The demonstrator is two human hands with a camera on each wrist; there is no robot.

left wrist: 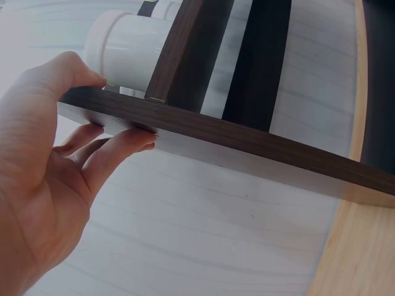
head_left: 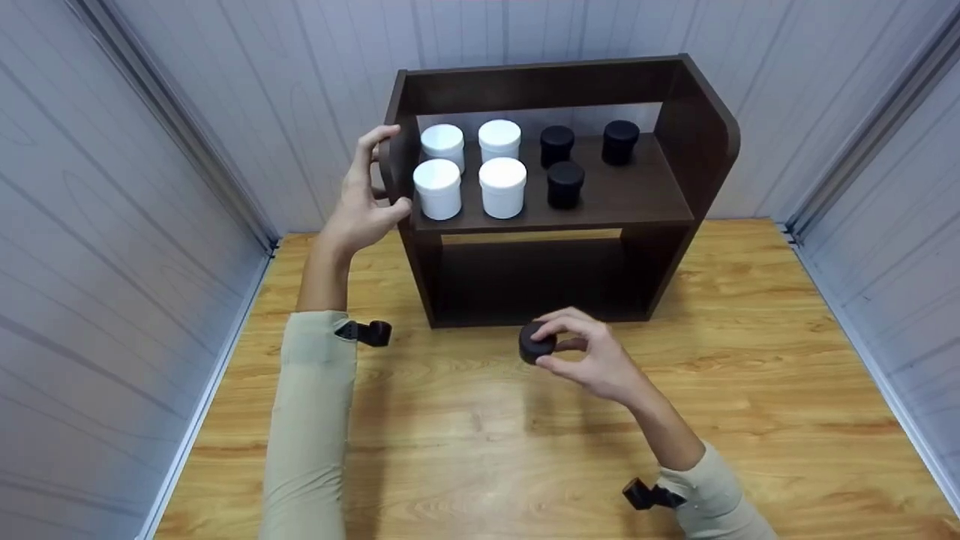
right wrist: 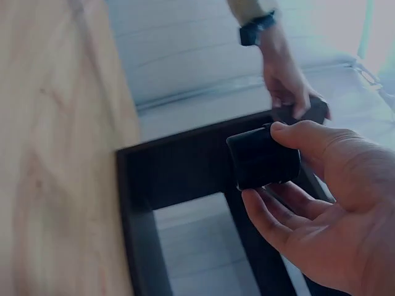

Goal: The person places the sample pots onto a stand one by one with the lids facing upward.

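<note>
The person wears long beige sleeves (head_left: 309, 420) on both arms. A small black camera mount (head_left: 365, 332) sits at each wrist, and both hands are bare.

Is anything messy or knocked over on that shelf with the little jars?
Nothing is spilled or tipped. Four white round jars and three black round jars stand upright on the dark brown wooden shelf. The black set has one empty corner; a fourth black jar is in the right hand.

Left hand (head_left: 365, 196) raised, gripping — right hand (head_left: 592, 358) pinching.
</note>
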